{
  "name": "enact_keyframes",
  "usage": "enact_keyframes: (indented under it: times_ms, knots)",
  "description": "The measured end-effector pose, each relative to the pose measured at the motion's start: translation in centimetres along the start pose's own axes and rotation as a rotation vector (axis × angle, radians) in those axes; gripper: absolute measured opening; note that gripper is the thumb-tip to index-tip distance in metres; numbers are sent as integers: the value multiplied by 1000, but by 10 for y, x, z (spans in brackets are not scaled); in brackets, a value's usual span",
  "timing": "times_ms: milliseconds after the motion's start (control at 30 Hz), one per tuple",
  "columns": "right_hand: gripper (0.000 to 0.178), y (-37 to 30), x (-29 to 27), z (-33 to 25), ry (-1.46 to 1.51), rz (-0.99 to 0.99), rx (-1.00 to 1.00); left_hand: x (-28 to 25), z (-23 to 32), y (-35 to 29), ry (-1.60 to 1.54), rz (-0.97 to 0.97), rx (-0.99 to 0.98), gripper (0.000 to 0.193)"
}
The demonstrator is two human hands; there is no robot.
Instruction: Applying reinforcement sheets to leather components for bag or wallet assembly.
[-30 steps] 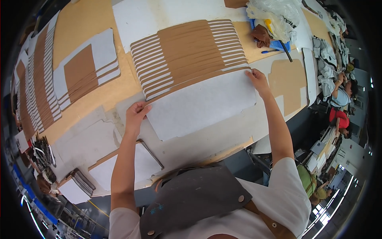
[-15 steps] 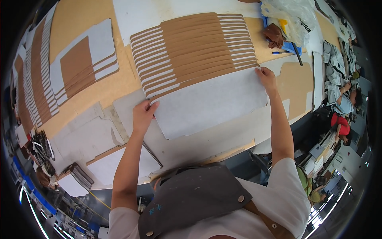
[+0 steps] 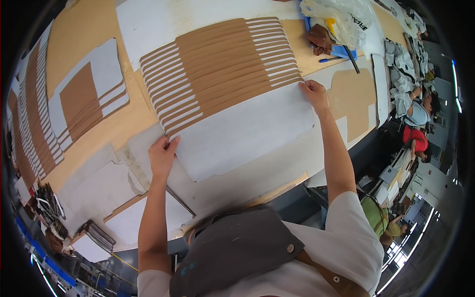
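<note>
A fanned row of overlapping brown-and-white flat panels (image 3: pixel 222 64) lies across the worktable, each one set back a little from the one before. At its near end lies a plain white panel (image 3: pixel 242 131) with rounded corners and small notches. My left hand (image 3: pixel 162 154) pinches the left edge of this white panel near its upper corner, thumb on top. My right hand (image 3: pixel 314 95) is closed with thumb and fingers on its upper right corner, beside the last brown strip. The fingertips under the panel are hidden.
Further stacks of brown-and-white panels (image 3: pixel 91 91) lie at the left. Back right are a blue tray (image 3: pixel 341 52), a clear plastic bag (image 3: pixel 341 17) and a blue pen (image 3: pixel 330 60). A brown template board (image 3: pixel 352 96) lies right of my hand. Dark bundled strips (image 3: pixel 47 205) sit at the table's left end.
The whole view has shifted, so the table and panels appear further left. Both hands keep the same hold on the white panel's edges, and the fanned row looks unchanged.
</note>
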State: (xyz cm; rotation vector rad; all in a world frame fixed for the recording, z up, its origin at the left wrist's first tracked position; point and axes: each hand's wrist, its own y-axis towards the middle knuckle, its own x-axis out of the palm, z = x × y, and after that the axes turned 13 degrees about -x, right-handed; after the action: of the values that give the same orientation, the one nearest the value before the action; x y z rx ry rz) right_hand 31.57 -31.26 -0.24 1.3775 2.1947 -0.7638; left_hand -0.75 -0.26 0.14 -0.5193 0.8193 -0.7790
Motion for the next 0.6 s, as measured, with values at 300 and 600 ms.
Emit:
enact_keyframes:
  times_ms: [300, 600]
  knots:
    - [26, 5, 3, 10, -158, 25, -73, 1, -3, 3, -76, 15, -11, 34]
    - [25, 5, 1, 7, -112, 23, -27, -1, 0, 1, -89, -4, -30, 28]
